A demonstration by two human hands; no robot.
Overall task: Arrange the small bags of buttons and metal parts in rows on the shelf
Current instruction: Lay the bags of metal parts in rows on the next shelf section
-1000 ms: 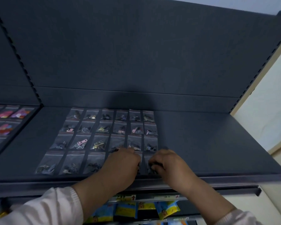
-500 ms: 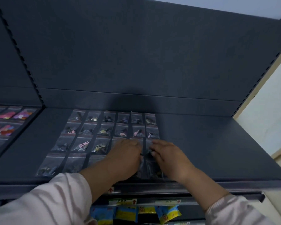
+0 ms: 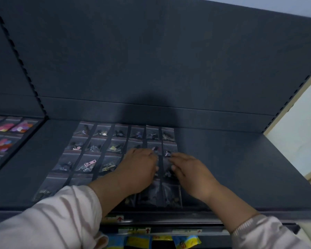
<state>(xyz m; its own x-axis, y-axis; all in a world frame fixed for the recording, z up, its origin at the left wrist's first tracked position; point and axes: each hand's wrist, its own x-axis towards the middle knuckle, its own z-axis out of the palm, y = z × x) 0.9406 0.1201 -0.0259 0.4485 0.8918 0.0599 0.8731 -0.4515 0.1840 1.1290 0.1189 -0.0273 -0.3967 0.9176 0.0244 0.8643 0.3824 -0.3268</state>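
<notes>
Several small clear bags point(image 3: 87, 164) of buttons and metal parts lie flat in a grid of rows on the dark grey shelf point(image 3: 232, 168). My left hand point(image 3: 138, 169) rests palm down on bags in the third row, fingers reaching the second row. My right hand point(image 3: 192, 169) lies flat beside it over the two right-hand columns, fingertips at a bag point(image 3: 169, 151) in the second row. Both hands press on bags and lift none. Front-row bags point(image 3: 171, 196) show between my wrists.
The shelf's back panel point(image 3: 151, 60) rises close behind the grid. Bare shelf lies right of the bags. A neighbouring shelf at left holds bags with pink and red pieces point(image 3: 5, 126). Below the front edge hang yellow and blue packets point(image 3: 185, 241).
Both hands have slid away from the shelf's front edge toward the back, from the front row up to the third and second rows. The camera has moved closer.
</notes>
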